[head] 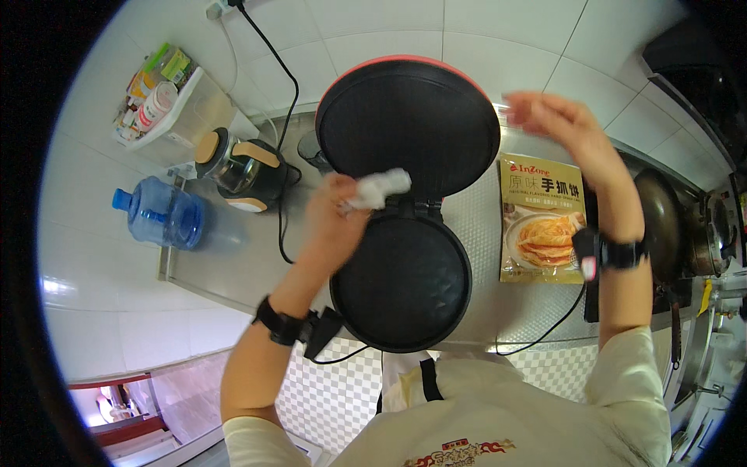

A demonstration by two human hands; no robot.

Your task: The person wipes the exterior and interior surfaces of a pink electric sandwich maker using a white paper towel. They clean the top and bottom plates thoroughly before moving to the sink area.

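Observation:
An electric baking pan (401,280) stands open before me, with a round black lower plate and a red-rimmed lid (408,122) tilted up behind it. My left hand (338,204) grips a crumpled white tissue or cloth (382,188) above the hinge side, blurred by motion. A few faint wet-looking marks show on the lower plate's right half. My right hand (548,119) is raised beside the lid's right edge, blurred. Whether it touches the lid or holds something small is unclear. Below it lies a gold hand-grab pancake packet (543,219).
On the left are a blue water bottle (163,213), a glass kettle (239,166) with wood-coloured parts, and a filled plastic bin (187,117). A black power cord (287,128) runs down the counter. A wok (659,227) and a pot (712,233) stand right.

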